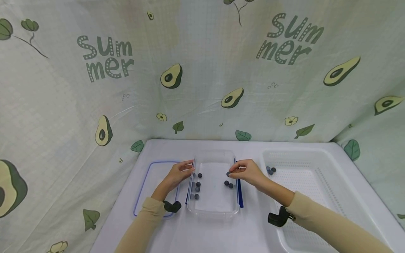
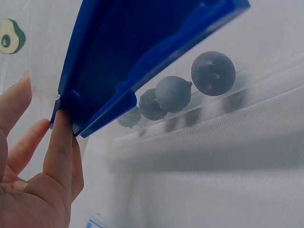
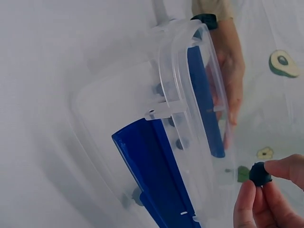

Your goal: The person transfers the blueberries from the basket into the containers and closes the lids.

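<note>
A clear plastic container (image 1: 213, 213) with blue side latches (image 1: 240, 194) stands between the two hands. Several blueberries lie in it, some along the left wall (image 1: 197, 189) and two at the right (image 1: 230, 185). My right hand (image 1: 248, 172) pinches one blueberry (image 3: 260, 174) between thumb and fingertips, over the container's right side. At the left side, my left hand (image 1: 175, 175) touches the container with extended fingers. In the left wrist view its fingertips meet the lower end of the flipped-out blue latch (image 2: 142, 47), with berries (image 2: 213, 73) showing through the wall.
A white perforated basket (image 1: 319, 211) stands at the right, with several blueberries (image 1: 270, 170) in its far left corner. A clear lid with a blue seal (image 1: 139, 191) lies on the white table left of the container. A printed curtain (image 1: 202, 70) hangs behind.
</note>
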